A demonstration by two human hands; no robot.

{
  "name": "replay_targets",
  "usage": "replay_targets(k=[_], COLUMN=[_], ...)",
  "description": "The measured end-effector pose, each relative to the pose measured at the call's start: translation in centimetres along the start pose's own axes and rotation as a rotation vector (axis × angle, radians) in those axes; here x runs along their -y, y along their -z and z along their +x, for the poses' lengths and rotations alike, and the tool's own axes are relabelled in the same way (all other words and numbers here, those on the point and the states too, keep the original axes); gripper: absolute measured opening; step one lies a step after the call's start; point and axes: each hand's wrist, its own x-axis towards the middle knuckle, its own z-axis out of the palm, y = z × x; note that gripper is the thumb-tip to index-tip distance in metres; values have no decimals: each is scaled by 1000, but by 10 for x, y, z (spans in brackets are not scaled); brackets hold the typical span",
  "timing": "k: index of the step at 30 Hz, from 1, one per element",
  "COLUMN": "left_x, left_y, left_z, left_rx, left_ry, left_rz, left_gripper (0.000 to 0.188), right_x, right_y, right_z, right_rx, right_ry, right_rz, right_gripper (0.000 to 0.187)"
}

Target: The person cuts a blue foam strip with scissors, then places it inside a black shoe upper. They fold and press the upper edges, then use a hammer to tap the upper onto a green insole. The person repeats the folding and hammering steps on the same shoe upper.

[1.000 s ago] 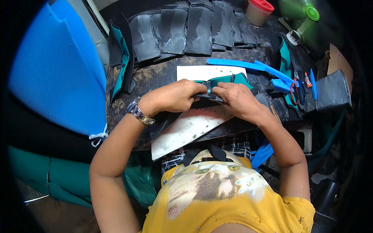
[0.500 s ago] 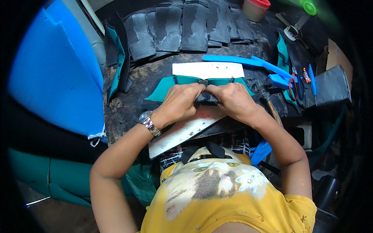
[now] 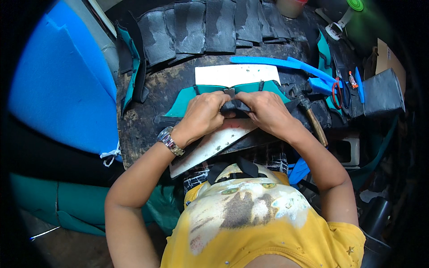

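Dark, scuffed and glue-stained, the round worktable [image 3: 147, 89] is crowded: black cut pieces [image 3: 210, 27] are fanned along its far edge, blue strips [image 3: 277, 62] lie to the right, and a wooden-handled hammer [image 3: 315, 123] rests just beside the right forearm. At the middle, a teal and black piece [image 3: 187, 98] is spread flat, partly on a white board [image 3: 237, 73] and partly over a second, stained white board [image 3: 214, 143] near the table's front edge. The left hand [image 3: 203, 116] and the right hand [image 3: 268, 111] are set side by side on the piece's centre, and a dark folded part [image 3: 234, 106] is pinched between the fingertips of both; the fingers are curled and pressed close together.

Slipping seems the main risk: if the 2 hands pull unevenly, the fold could be skewed or creased off-centre. Adhesive, if any is wet, might also be smeared onto the teal face.

The piece looks thin and flexible, with 2 teal wings edged in black spreading left and right from the pinched centre.
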Motion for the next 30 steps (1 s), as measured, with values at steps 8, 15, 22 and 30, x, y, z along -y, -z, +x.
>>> replay_targets(k=[8,15,22,30], left_x=[-2,-8,-4,1], left_y=[5,-3,4,4], left_z=[8,9,14,18], left_rx=[150,80,79,82], left_ry=[134,103,42,21], left_rz=[30,225,148,160], left_gripper=[22,22,21,31], right_x=[-1,0,6,12], right_y=[11,12,4,7], right_z=[20,9,14,21], right_rx=[147,141,121,170], right_ry=[31,80,5,7], right_rz=[-67,-2,-134,-198], right_gripper=[26,34,36,28])
